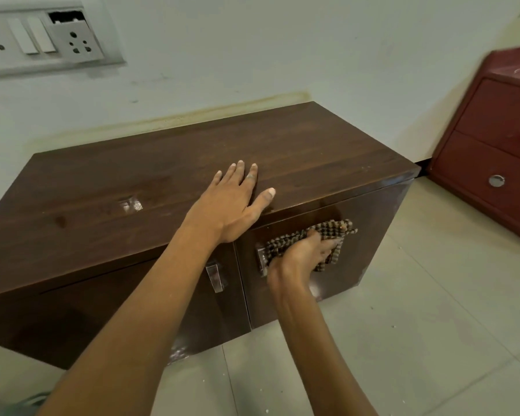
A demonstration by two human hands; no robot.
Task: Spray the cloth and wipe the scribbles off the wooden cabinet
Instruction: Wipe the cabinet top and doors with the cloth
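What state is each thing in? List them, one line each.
Left hand: open, flat on the cabinet top.
Right hand: pressing the cloth to the right door.
Checked cloth: bunched, against the door.
Wooden cabinet: both doors shut.
Red drawer unit: drawers shut.
Switch panel: one corner broken open.

Both bare forearms are reaching forward. The left hand (pixel 233 202) is lying flat, palm down, its 4 fingers (pixel 237 171) together and thumb spread wide. The right hand (pixel 302 256) is sitting lower, wrist bent, fingers curled and gripping tightly.
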